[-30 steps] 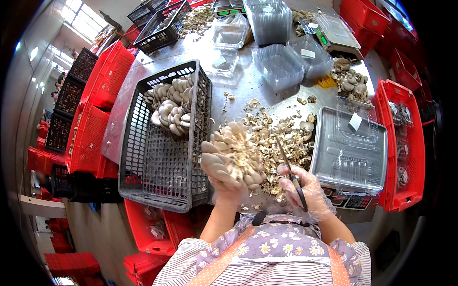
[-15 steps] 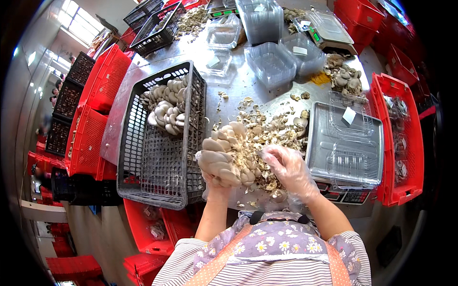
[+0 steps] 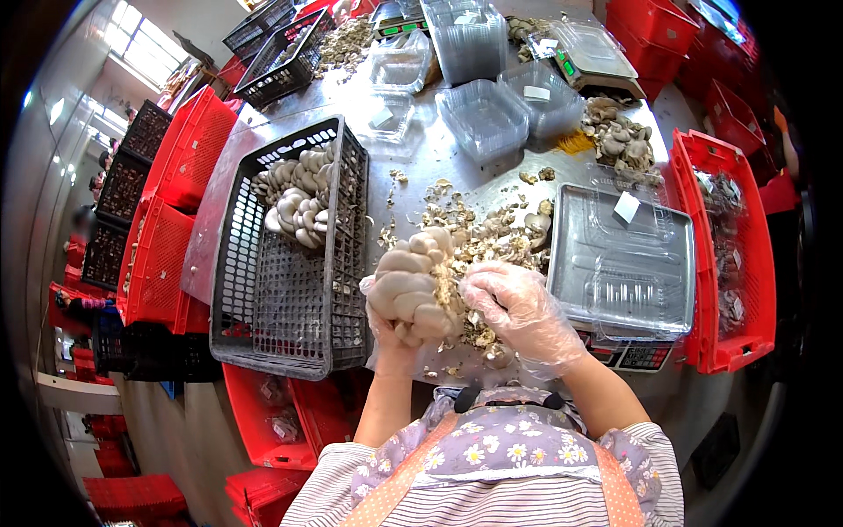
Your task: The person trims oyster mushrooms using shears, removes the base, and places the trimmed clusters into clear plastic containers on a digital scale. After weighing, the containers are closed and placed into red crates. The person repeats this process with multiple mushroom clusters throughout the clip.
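Note:
A big cluster of grey oyster mushrooms (image 3: 411, 294) is held up in my left hand (image 3: 383, 332), whose clear-gloved fingers wrap its left side and underside. My right hand (image 3: 514, 307), in a clear plastic glove, is closed against the pale stem side of the cluster. Something dark and thin shows between its fingers, too small to name. Beneath and behind both hands lies a heap of mushroom trimmings (image 3: 492, 237). To the left, a black plastic crate (image 3: 263, 303) has more oyster mushrooms (image 3: 303, 198) at its far end.
Right of my hands, a clear lidded tray (image 3: 625, 272) rests on a weighing scale (image 3: 645, 355). A red crate (image 3: 762, 263) with packed mushrooms stands beyond it. Clear plastic boxes (image 3: 483, 119) are stacked farther back on the metal table (image 3: 413, 167). Red crates (image 3: 167, 263) stand at far left.
My right hand has moved left and closed in on the mushroom cluster's stem side. The cluster has turned slightly, showing less of its stems. The whole view has shifted a little.

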`<act>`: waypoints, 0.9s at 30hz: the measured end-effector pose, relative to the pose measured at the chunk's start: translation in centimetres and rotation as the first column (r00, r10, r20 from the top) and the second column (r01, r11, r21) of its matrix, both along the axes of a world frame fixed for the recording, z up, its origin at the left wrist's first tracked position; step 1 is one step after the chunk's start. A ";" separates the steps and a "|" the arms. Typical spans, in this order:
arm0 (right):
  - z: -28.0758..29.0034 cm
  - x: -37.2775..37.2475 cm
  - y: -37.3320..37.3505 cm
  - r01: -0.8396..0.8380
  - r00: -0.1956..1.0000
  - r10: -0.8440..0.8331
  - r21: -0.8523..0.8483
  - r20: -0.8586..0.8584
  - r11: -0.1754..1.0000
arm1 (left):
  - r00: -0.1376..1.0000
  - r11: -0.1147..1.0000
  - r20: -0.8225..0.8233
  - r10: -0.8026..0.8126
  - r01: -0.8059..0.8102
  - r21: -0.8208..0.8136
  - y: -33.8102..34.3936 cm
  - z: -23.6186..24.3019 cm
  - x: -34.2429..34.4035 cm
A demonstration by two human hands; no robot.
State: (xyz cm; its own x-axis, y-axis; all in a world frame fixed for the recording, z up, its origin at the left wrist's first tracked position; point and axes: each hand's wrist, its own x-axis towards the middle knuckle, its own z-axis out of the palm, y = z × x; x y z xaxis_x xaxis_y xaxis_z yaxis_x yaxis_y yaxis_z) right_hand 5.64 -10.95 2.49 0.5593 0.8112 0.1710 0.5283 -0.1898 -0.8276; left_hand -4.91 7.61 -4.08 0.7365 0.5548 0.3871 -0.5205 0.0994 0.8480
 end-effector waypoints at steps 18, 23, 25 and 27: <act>0.9 7.6 -12.6 0.455 0.341 0.074 0.234 -0.937 0.860 | 0.784 0.850 -0.374 -0.495 0.348 -0.395 -12.8 10.8 3.6; 1.3 12.3 -17.4 0.402 0.199 0.110 0.183 -0.974 0.897 | 0.684 0.697 -0.296 -0.666 0.429 -0.575 -16.7 10.8 5.3; 1.8 13.0 -18.8 0.423 0.168 0.025 0.095 -0.985 0.901 | 0.665 0.643 -0.244 -0.706 0.456 -0.615 -18.7 11.0 6.1; 0.9 13.9 -19.9 0.379 0.153 0.015 0.072 -0.988 0.923 | 0.663 0.612 -0.209 -0.719 0.462 -0.641 -20.1 10.8 6.3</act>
State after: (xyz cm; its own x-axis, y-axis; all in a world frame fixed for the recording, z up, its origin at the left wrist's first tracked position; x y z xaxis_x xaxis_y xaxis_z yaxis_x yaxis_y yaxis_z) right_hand 19.51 -30.85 3.36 0.5491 0.6907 -0.4705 -0.7462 0.1516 -0.6483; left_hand 1.37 -12.52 6.75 0.9725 -0.0628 -0.2241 0.2008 0.7137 0.6710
